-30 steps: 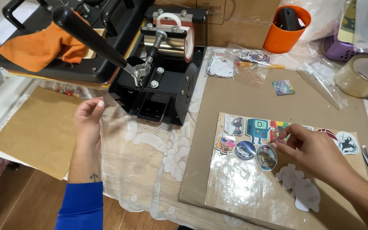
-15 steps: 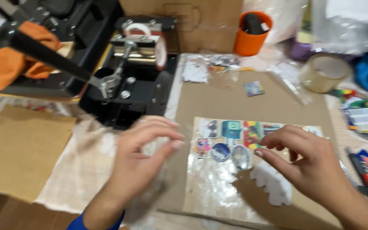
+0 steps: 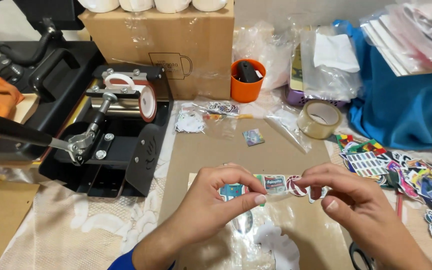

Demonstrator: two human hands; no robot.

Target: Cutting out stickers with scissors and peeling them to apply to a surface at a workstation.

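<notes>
My left hand (image 3: pixel 215 201) and my right hand (image 3: pixel 352 201) meet over a brown cardboard sheet (image 3: pixel 216 150). Together they pinch a small clear piece of film (image 3: pixel 275 197) between thumb and fingertips. Under them lies a clear plastic sheet (image 3: pixel 246 240) carrying a row of colourful stickers (image 3: pixel 275 184). A white cut-out shape (image 3: pixel 280 246) lies on the plastic below my hands.
A black mug heat press (image 3: pixel 121 130) stands at the left, its long handle (image 3: pixel 11 129) pointing left. A cardboard box (image 3: pixel 166 45), an orange cup (image 3: pixel 246 81), a tape roll (image 3: pixel 319 119), loose stickers (image 3: pixel 401 172), scissors (image 3: pixel 361 257) and blue cloth (image 3: pixel 406 107) surround the sheet.
My left hand came in from the left side to meet the right one over the stickers. The view tilted up and nearer, and both hands now pinch the clear film.
</notes>
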